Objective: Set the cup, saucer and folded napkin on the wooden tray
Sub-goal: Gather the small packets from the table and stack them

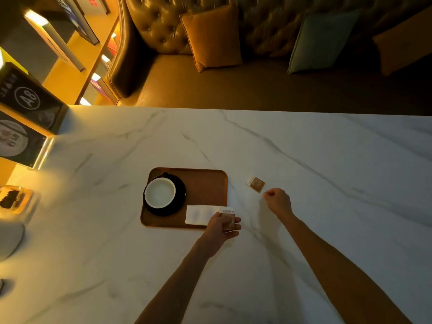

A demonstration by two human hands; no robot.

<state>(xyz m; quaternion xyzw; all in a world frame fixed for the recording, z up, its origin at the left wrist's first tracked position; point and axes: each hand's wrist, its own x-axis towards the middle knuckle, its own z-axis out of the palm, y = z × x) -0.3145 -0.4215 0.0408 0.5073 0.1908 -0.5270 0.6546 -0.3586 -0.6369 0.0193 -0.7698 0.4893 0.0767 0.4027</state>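
Note:
A brown wooden tray (pixel 205 183) lies on the marble table. On its left part a white cup (pixel 160 192) stands on a black saucer (pixel 180 199). A white folded napkin (pixel 198 215) lies on the tray's front right corner. My left hand (pixel 222 228) is at that corner and grips a small brown packet (pixel 228 219) beside the napkin. My right hand (pixel 278 202) hovers with curled fingers just right of the tray, near a second brown packet (pixel 256 184) that lies on the table.
The white marble table (pixel 304 160) stretches far to the right and front. A glass dish (pixel 14 199) with dark contents sits at the left edge, below black sign stands (pixel 25 101). A tufted sofa with cushions (pixel 212 38) lies beyond the far edge.

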